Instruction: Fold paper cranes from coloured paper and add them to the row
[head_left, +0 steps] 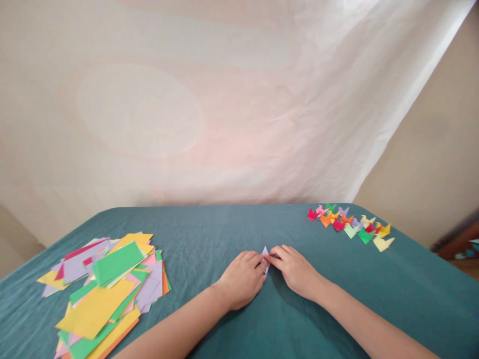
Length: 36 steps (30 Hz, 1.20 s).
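A small folded piece of lilac origami paper [265, 252] lies near the middle of the cloth-covered table, with its pointed tip toward the far edge. My left hand [243, 279] rests at its left side, fingers bent and fingertips pressed on the paper. From the right, my right hand [294, 269] pinches the paper with thumb and forefinger close together. The fingers of both hands hide part of the lilac paper's sides.
A loose pile of coloured paper sheets [101, 304] covers the left of the table. Several small folded paper birds [352, 227] stand in rows at the far right. The dark green tablecloth [209, 229] reaches a pale hanging sheet [232, 124] behind.
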Motion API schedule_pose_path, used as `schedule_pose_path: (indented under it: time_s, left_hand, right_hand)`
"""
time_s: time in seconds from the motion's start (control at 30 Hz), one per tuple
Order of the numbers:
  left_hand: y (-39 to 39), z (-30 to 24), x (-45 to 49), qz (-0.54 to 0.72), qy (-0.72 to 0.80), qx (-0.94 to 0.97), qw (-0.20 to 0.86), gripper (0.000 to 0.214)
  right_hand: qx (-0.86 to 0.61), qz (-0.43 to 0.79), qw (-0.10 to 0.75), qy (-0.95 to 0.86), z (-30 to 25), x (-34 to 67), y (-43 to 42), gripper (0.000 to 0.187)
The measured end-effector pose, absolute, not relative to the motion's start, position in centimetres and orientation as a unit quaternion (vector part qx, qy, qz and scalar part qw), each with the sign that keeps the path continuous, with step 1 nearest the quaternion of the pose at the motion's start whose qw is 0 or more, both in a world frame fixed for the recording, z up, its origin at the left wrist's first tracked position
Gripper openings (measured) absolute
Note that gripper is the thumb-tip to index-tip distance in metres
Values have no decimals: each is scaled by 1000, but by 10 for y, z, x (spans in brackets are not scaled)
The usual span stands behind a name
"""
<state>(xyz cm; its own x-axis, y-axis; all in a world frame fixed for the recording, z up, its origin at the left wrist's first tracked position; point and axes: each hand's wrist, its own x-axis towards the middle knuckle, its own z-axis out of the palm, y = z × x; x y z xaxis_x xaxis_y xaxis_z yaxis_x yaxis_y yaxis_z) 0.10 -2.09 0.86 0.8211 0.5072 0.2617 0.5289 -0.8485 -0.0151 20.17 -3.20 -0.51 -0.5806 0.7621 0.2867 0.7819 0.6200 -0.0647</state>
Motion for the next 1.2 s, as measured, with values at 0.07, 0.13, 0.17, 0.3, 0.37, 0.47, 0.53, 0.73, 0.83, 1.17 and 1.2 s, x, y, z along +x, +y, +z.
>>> schedule_pose_path:
  time_s: [0.07, 0.13, 0.17, 0.3, 0.37, 0.47, 0.53, 0.73, 0.83, 1.17, 1.2]
  left_hand:
    - [-21, 9, 1, -123, -271, -954, 41, 32]
    - [-20, 10, 0, -125, -268, -954, 38, 32]
    - [-20, 10, 0, -126, -267, -955, 37, 32]
    - [-19, 11, -1, -126, -262, -956, 31, 33]
    - [-18, 10, -1, -128, -259, -957, 26, 34]
    - [-17, 10, -2, -129, -252, -959, 16, 34]
    - [-16, 9, -3, -129, -246, -961, 9, 33]
    - [-14, 11, -6, -125, -228, -966, 3, 29]
    - [-13, 13, -7, -120, -218, -969, 1, 27]
    - [-13, 19, -10, -121, -201, -972, -18, 24]
    - [-13, 19, -11, -122, -199, -972, -19, 24]
  right_hand:
    - [-442, -47, 134, -885, -4, 200, -33, 33]
    - [-452, -55, 125, -881, -3, 198, -33, 32]
    - [-456, -58, 121, -880, -3, 198, -32, 31]
    - [-471, -66, 112, -873, -3, 196, -30, 29]
    - [-475, -71, 110, -870, -3, 195, -28, 28]
    - [-482, -82, 104, -866, -3, 195, -25, 28]
    - [-487, -91, 102, -863, -4, 195, -24, 28]
    - [-499, -100, 102, -855, -6, 196, -20, 27]
    - [-505, -94, 98, -853, -5, 196, -20, 27]
    - [-505, -78, 112, -852, -8, 199, -18, 35]
    - [-505, -78, 114, -852, -8, 199, -18, 36]
